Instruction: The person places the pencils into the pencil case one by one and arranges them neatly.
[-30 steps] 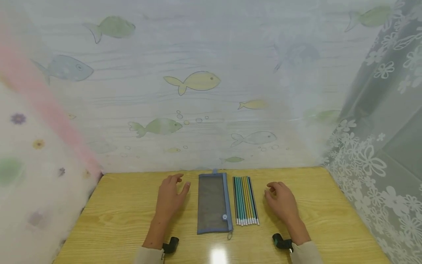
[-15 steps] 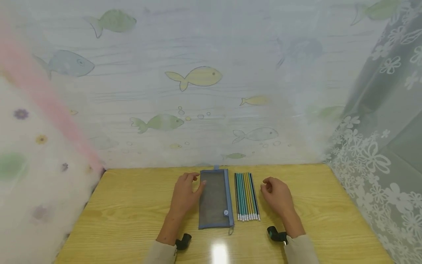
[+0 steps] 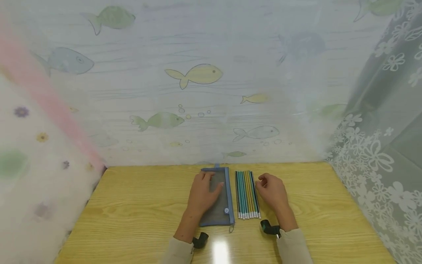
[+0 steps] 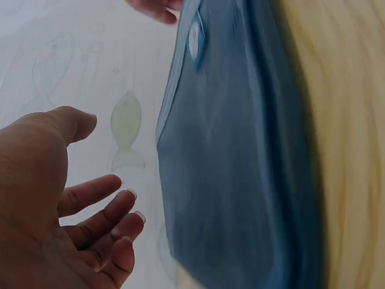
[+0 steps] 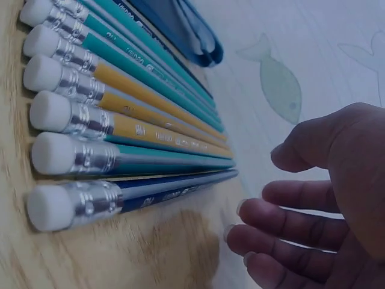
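Observation:
A blue mesh zip pouch (image 3: pixel 215 217) lies flat on the table, its zipper side to the right. My left hand (image 3: pixel 202 194) hovers over the pouch's left part with fingers relaxed and apart from it, as the left wrist view also shows the pouch (image 4: pixel 210 162) beside the loose fingers. Right of the pouch, several pencils (image 3: pixel 247 196) lie in a neat row, eraser ends toward me. They are teal, yellow and dark blue. Just right of the row, my right hand (image 3: pixel 273 191) has loosely bent fingers; in the right wrist view this hand (image 5: pixel 319 211) holds nothing beside the pencils (image 5: pixel 162 135).
The wood-grain table (image 3: pixel 132 212) ends at a back wall covered by a fish-print sheet (image 3: pixel 204 102). A sheer flowered curtain (image 3: pixel 372 157) hangs at the right. Small black devices are strapped at both wrists.
My left hand has moved right, from beside the pouch to above it. The right hand has shifted slightly left, closer to the pencils. Pouch and pencils stay in place on the table.

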`<state>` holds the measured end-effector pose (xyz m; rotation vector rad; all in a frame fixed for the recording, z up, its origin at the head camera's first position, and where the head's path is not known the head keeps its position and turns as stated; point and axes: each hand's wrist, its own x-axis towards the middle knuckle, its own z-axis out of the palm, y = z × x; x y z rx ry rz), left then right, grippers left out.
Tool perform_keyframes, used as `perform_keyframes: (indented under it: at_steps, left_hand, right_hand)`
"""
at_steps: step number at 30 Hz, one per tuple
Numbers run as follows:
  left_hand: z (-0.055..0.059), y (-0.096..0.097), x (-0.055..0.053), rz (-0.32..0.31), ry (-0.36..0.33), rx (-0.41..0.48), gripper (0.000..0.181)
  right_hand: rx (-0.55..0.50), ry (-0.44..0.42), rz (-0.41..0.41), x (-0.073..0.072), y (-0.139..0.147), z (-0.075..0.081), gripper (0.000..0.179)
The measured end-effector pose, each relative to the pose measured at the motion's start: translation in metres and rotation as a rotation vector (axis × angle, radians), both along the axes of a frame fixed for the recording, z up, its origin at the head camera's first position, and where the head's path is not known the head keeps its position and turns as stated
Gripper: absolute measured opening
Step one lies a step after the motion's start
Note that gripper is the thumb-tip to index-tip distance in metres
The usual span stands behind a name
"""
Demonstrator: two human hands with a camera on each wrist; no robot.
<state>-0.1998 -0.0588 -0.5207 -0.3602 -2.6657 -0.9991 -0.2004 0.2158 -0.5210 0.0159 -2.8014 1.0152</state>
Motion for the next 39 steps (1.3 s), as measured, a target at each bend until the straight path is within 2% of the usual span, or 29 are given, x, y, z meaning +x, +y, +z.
perform_keyframes:
  at_steps: [4, 9, 15, 20, 25, 29, 34, 39]
  left_hand:
    - [-0.002, 0.016, 0.005, -0.001, 0.006, -0.010, 0.050]
    - [-0.007, 0.030, 0.012, 0.025, 0.024, -0.056, 0.062]
    - [-0.011, 0.042, 0.019, 0.079, -0.007, -0.100, 0.073]
    - [-0.012, 0.048, 0.022, 0.081, -0.050, -0.143, 0.081]
    - [-0.014, 0.052, 0.023, 0.095, -0.054, -0.159, 0.084]
    - [-0.014, 0.054, 0.024, 0.109, -0.048, -0.166, 0.087]
    - [-0.015, 0.056, 0.024, 0.122, -0.055, -0.147, 0.084]
    - [-0.017, 0.056, 0.024, 0.120, -0.081, -0.139, 0.084]
  right_hand:
    - [-0.010, -0.028, 0.003, 0.000, -0.001, -0.002, 0.026]
    - [0.007, -0.048, -0.006, 0.001, -0.004, -0.002, 0.022]
    - [0.054, -0.088, 0.007, 0.002, -0.008, -0.001, 0.022]
    - [0.070, -0.165, -0.007, 0.004, -0.010, 0.003, 0.029]
    - [0.071, -0.238, -0.018, 0.009, -0.010, 0.008, 0.041]
    - [0.066, -0.247, -0.014, 0.012, -0.009, 0.011, 0.039]
    - [0.058, -0.259, -0.015, 0.009, -0.008, 0.009, 0.034]
    - [0.058, -0.271, -0.020, 0.008, -0.008, 0.007, 0.030]
